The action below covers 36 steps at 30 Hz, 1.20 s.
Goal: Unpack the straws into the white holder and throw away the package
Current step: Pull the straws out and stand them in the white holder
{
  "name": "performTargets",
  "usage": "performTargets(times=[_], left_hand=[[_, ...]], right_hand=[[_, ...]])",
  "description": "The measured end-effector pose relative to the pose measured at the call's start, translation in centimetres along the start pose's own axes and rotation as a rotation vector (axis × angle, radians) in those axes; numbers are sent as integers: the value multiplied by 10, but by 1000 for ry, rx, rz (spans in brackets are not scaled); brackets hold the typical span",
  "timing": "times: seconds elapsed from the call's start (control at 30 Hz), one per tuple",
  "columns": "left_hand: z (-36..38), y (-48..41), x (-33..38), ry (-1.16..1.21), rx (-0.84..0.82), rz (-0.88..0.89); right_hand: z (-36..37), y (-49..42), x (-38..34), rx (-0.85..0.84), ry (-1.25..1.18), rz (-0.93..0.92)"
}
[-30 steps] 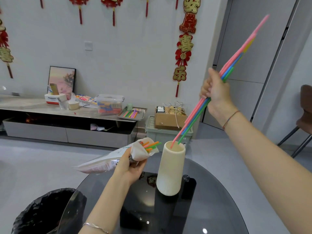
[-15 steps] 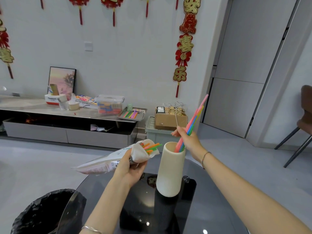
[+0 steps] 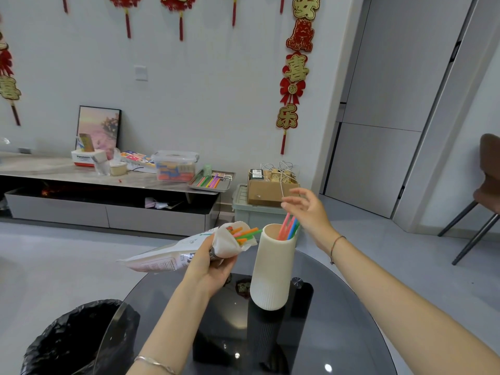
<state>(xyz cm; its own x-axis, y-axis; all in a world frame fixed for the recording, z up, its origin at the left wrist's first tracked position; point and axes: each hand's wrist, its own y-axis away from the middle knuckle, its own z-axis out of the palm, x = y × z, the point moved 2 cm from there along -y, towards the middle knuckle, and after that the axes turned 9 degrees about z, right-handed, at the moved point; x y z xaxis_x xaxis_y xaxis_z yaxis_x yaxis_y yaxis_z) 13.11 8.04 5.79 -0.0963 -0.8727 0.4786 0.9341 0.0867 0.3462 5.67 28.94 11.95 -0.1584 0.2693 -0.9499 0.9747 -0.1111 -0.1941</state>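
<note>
While L hand (image 3: 208, 263) grips pkg (image 3: 173, 255): R hand (image 3: 308, 212) open.

A round dark glass table (image 3: 338, 334) carries the white ribbed holder (image 3: 270, 277), which stands upright near the table's far edge. Just right of the holder's base sits a small round metal knob (image 3: 296, 280). Left of the holder, off the table's edge, a black-lined bin (image 3: 73, 336) stands on the grey floor (image 3: 67, 255).
</note>
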Motion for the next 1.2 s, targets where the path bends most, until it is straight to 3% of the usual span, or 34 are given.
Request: performTargets(times=[0.17,0.3,0.4,0.53,0.63,0.77,0.9,0.97,1.07,1.2], left_hand=[[2,4,1,-9,1,37],[6,9,7,22,-3,79],[9,12,15,-7,-39,174],[9,19,25,-304,-50,400],[9,26,33,-532,-98,594],[12,34,35,-662,-187,707],[13,35,36,-621,-174,760],[11,33,38,-552,-112,735],[4,27,40,-393,-31,627],[0,19,38,-204,3,422]], right_hand=[[12,32,-39,239,19,-336],[56,65,-44,83,-54,-370],[88,75,-28,92,-320,-82],[120,79,-9,30,-1069,518],[133,84,-1,-62,-1246,629],[141,89,0,-146,-1223,583],[142,88,3,-34,-1096,572],[138,85,5,70,-821,542],[128,79,0,130,-393,342],[107,75,-17,93,-139,53]])
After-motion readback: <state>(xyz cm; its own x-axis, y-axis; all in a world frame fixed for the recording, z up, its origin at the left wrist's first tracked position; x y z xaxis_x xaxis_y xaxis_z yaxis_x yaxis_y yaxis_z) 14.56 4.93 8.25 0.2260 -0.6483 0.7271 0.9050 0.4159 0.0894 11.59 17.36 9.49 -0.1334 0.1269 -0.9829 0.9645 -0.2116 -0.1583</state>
